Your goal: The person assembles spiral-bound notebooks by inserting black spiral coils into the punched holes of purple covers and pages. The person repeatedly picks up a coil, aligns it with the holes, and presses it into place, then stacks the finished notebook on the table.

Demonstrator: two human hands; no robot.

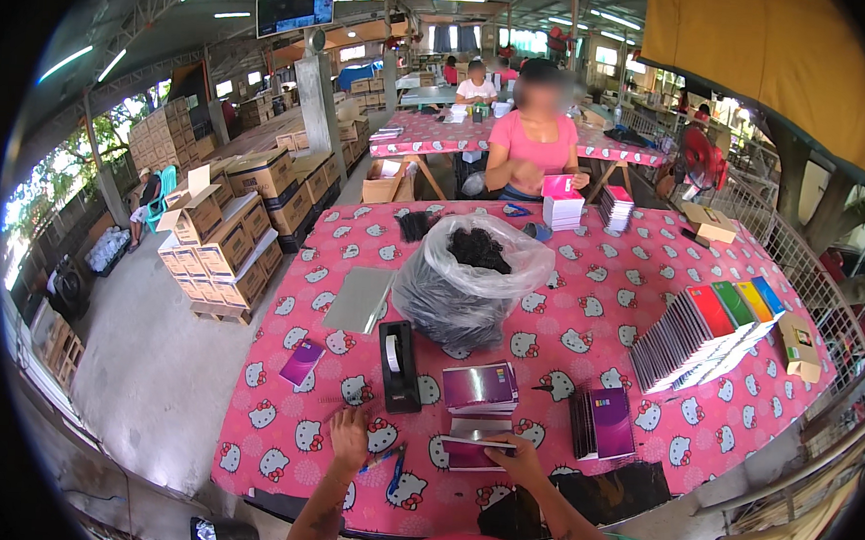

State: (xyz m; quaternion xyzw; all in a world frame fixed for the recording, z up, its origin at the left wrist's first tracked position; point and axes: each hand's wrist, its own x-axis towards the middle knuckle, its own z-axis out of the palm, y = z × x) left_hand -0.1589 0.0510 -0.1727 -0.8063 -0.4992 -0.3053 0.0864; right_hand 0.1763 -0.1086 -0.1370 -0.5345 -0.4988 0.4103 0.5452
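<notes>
My right hand (518,459) grips a thin purple-covered booklet (478,443) by its right end, seen nearly edge-on above the near stack. Just beyond it, loose purple booklets (479,386) lie piled. My left hand (349,442) is down at the tabletop with its fingers stretched forward, and I see nothing held in it. Ahead of that hand stands a black tape dispenser (400,367). Pens (397,469) lie between my two hands. To the right of my right hand rests a stack of purple notebooks with dark coil binding (603,424).
A clear plastic bag (470,291) of black coils stands mid-table. Beside it lies a grey sheet (359,301); a purple cover (302,363) is at left. Rows of bound notebooks (705,335) fill the right. Across the table a person (535,139) handles booklets. Cartons (223,251) stand left.
</notes>
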